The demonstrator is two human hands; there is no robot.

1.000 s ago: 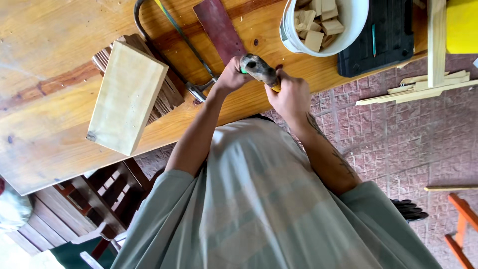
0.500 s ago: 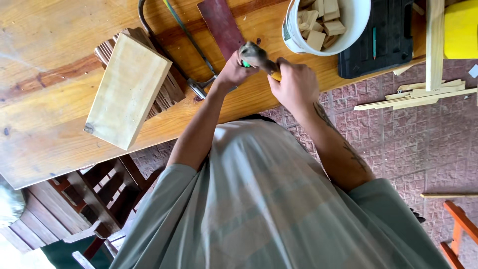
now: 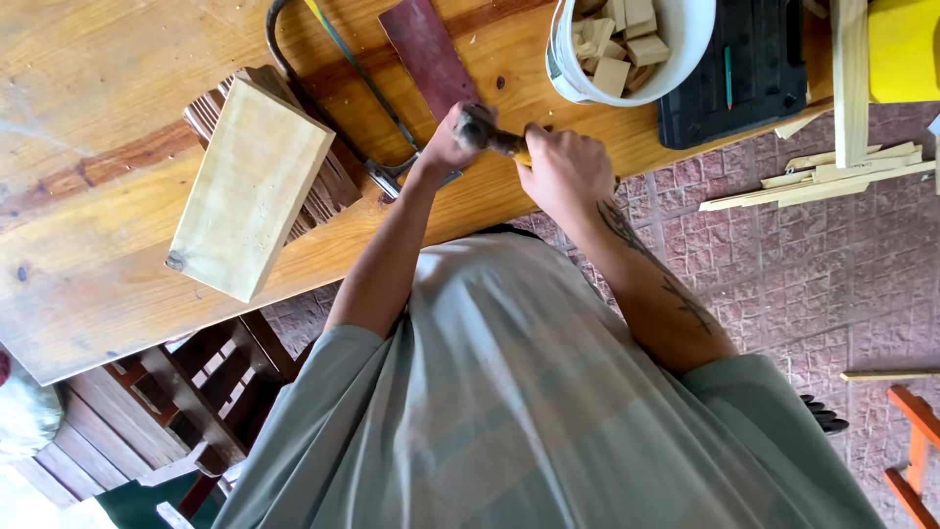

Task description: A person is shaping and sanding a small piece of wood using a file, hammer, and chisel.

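Head view, looking straight down over your chest: both of your hands are up at the near edge of the wooden desk, right next to each other. Your left hand is curled shut at the head end of a small dark tool, and your right hand is fisted tight around its handle end, where a bit of yellow pokes out by the thumb. What kind of tool it is I honestly can't tell, it's mostly buried in your grip. So both hands are clamped on the same thing, sitting just over the desk edge.

Just beyond your left hand there's a reddish-brown flat strip lying on the desk, and its near end looks like it runs under your knuckles. Beside that same hand, on the outer side, is a hacksaw with its dark frame curving away from you and its handle end just beside your wrist. Further out on the left-hand side sits a pale wooden block, lying on top of a stack of darker ribbed pieces.

Beyond your right hand, near it, is a white bucket full of small wood offcuts. Past that, further off on the right-hand side, a black case rests at the desk edge. Some pale wooden slats lie over the brick floor well off on your right-hand side.
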